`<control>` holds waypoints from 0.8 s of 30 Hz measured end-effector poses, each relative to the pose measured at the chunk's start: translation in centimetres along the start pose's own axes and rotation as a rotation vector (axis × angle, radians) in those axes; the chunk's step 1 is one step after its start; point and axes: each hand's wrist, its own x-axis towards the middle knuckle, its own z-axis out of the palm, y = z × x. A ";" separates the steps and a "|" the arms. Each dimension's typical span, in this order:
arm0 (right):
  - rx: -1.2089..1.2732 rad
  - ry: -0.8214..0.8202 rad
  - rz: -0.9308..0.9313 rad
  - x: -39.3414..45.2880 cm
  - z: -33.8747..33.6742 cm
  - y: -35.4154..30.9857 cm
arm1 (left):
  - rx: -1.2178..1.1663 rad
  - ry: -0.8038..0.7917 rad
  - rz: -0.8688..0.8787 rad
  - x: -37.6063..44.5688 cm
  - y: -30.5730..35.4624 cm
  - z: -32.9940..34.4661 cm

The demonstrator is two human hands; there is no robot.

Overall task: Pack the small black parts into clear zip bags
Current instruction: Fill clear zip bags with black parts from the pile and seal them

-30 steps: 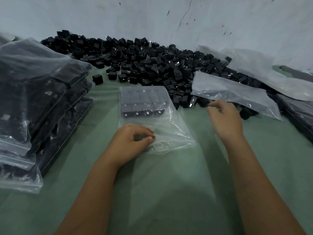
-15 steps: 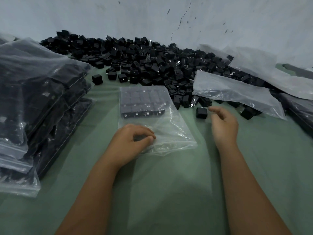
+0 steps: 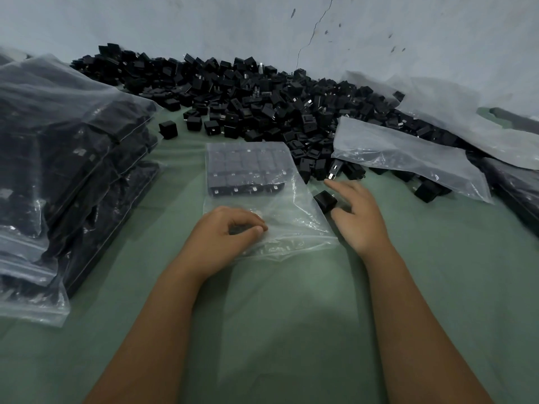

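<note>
A green cloth [image 3: 291,330] covers the surface below a cracked pale wall [image 3: 291,30]. Filled bags [image 3: 64,158] stack at left. My left hand [image 3: 224,240] pinches the open zip bag [image 3: 277,205] mouth. My right hand [image 3: 358,220], fingers spread, touches one black part [image 3: 324,199] beside the bag, before the loose pile [image 3: 262,100].

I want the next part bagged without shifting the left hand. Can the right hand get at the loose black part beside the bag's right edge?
Probably yes. The loose black part lies on bare green cloth right at the right hand, its fingers open around it. The zip bag, held by the left hand, lies beside it, not over it.
</note>
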 end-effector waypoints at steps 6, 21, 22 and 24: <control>-0.100 0.029 -0.007 0.0 0.1 0.0 | -0.017 -0.011 -0.016 0.0 -0.4 0.0; 0.254 0.353 -0.446 -7.7 2.4 -8.1 | 0.121 0.137 0.032 -0.9 -0.1 0.2; 0.229 0.312 -0.495 -8.1 2.8 -8.7 | 0.097 0.161 0.027 -0.9 -0.1 0.3; 0.103 0.243 -0.519 -8.4 3.5 -9.7 | 0.030 0.207 0.003 -0.9 0.0 0.3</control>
